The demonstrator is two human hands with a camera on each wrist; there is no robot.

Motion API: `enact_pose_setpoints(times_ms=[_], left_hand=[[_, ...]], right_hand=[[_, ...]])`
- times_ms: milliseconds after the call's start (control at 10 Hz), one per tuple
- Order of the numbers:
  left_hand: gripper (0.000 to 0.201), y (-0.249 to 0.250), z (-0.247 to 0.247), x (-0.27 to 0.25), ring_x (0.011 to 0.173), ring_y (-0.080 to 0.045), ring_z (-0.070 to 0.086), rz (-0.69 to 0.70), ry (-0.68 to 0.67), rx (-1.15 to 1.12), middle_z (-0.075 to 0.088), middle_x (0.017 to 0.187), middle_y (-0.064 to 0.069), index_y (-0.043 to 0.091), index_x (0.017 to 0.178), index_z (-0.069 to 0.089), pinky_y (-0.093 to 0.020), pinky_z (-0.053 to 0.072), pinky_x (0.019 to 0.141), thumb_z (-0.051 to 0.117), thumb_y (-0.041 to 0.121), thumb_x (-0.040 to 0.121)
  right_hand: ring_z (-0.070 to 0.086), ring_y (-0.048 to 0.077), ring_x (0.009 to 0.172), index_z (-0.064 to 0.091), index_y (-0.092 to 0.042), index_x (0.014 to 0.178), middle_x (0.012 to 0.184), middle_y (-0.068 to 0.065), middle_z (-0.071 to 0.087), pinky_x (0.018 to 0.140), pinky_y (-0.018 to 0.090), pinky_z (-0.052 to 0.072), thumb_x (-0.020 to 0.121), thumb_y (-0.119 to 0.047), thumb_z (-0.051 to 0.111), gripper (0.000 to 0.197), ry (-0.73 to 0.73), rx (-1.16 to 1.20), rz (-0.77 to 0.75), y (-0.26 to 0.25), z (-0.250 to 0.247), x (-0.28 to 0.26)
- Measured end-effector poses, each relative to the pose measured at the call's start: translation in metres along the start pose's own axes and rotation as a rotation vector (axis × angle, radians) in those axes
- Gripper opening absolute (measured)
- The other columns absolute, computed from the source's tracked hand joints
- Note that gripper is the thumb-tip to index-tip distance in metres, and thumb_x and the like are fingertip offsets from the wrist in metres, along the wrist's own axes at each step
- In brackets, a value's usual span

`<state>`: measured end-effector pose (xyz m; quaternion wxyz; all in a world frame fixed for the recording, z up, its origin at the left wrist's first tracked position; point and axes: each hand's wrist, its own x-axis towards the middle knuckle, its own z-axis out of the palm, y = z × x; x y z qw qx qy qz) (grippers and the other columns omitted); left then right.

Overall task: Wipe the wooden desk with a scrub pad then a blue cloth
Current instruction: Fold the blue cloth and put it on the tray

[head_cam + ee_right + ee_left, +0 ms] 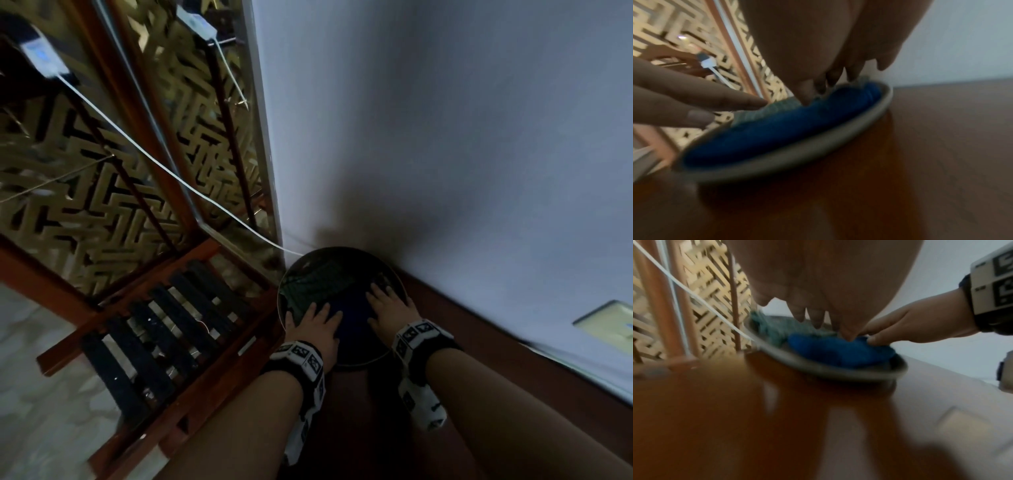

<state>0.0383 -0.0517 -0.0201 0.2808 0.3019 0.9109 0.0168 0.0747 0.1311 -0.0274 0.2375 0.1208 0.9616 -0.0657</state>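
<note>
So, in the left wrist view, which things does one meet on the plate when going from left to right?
Green scrub pad → left hand's fingertips → blue cloth → right hand, with its fingertips on the cloth. All of it sits in the plate on the wooden desk.

We see the blue cloth [781, 129] bunched up in a shallow round plate [818, 146], filling its near side. Behind it, touching, lies the grey-green scrub pad [772, 331], crumpled towards the far rim. The plate rests on the glossy reddish-brown wooden desk [920, 162], close against the pale wall.
</note>
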Motion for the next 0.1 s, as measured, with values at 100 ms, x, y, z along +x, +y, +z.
enact_pose_setpoints(times_ms=[100], left_hand=[[0.056,0.0096,-0.0205,-0.0125,0.149,-0.021,-0.005,0.005,0.052,0.008,-0.002,0.162,0.007,0.034,0.153,0.007,-0.062,-0.001,0.113,0.031,0.036,0.103]], right_hand=[[-0.003,0.019,0.146,0.007,-0.026,0.151,0.158,-0.009,-0.008,0.116,0.047,0.011,0.098,-0.039,0.036,0.061,-0.016,0.012,0.024,-0.0101,-0.0176,-0.0105]])
